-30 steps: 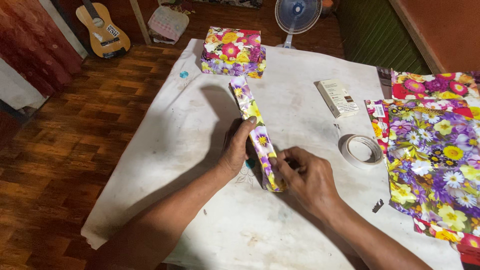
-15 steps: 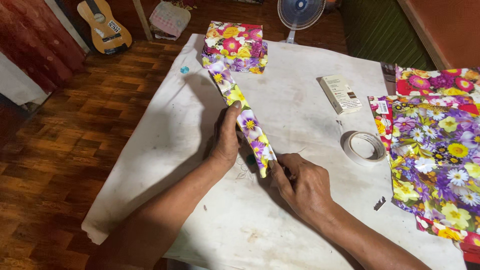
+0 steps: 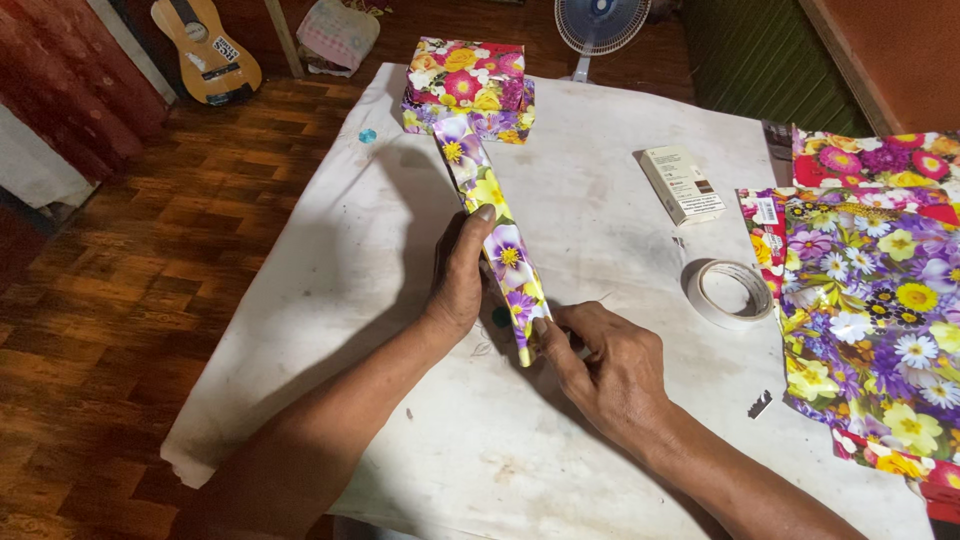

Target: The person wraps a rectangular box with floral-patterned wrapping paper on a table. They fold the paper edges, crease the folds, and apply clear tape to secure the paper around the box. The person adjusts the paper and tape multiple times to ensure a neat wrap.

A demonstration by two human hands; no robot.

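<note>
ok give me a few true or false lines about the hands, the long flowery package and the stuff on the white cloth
1. Both hands grip the long flower-wrapped package. True: the left hand holds its side and the right hand pinches its near end.
2. The roll of tape sits on the right hand's wrist. False: it lies flat on the white cloth, apart from both hands.
3. A wrapped flowery box stands at the far edge of the cloth. True.
4. The small white carton is under the left hand. False: it lies on the cloth beyond the tape, untouched.
5. Sheets of flowered wrapping paper lie on the right side. True.
</note>
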